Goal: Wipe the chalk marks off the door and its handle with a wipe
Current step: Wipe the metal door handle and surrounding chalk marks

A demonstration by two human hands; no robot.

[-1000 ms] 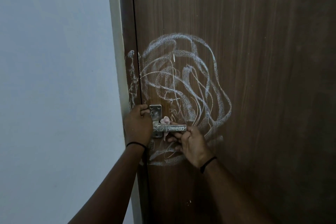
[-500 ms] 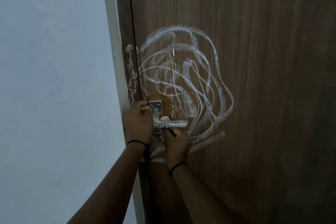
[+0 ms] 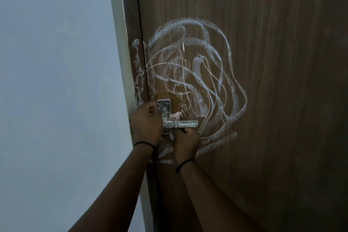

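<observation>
Gripping a crumpled pale wipe [image 3: 174,117] against the flat steel handle [image 3: 180,124] at frame centre, right hand [image 3: 185,142] curling beneath; left hand [image 3: 146,124] clutching the door [image 3: 273,62] edge. Looping grainy chalk marks [image 3: 195,73] covering the wood-grain above.

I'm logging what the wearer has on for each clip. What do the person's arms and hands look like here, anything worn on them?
Both forearms are bare, with no sleeves in view. A thin black band circles each wrist, one just below the left hand and one just below the right hand. No gloves, rings or watch can be seen on either hand.
</observation>
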